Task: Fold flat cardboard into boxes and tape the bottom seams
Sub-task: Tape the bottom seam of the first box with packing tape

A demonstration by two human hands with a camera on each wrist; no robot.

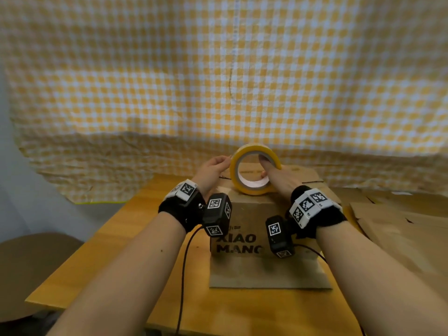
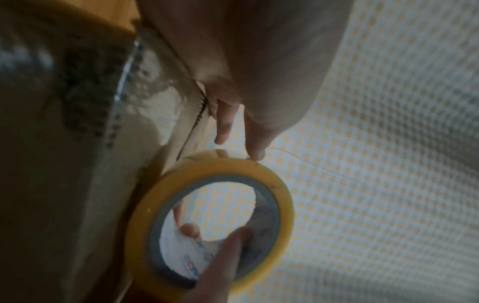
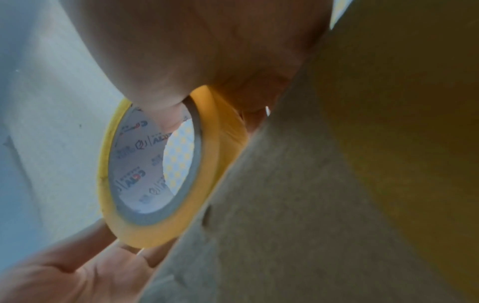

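Observation:
A brown cardboard box [image 1: 252,214] printed "XIAO MANG" stands on the wooden table [image 1: 116,241]. Clear tape [image 2: 153,90] lies along its top seam. A yellow tape roll [image 1: 255,170] stands on edge on the box top. My right hand [image 1: 278,175] grips the roll, thumb [image 2: 223,262] through the core and fingers behind it. My left hand [image 1: 214,167] is at the roll's left rim, its fingertips [image 2: 256,149] touching the outer edge with straight fingers. In the right wrist view the roll [image 3: 155,170] sits against the cardboard [image 3: 311,205], with my left palm [image 3: 77,272] spread below it.
Flat cardboard sheets [image 1: 400,226] are piled on the right. A yellow-and-white chequered cloth [image 1: 218,69] hangs close behind the box. A round brown stool [image 1: 31,263] stands low on the left. Black cables [image 1: 183,275] trail from the wrist cameras over the table's near edge.

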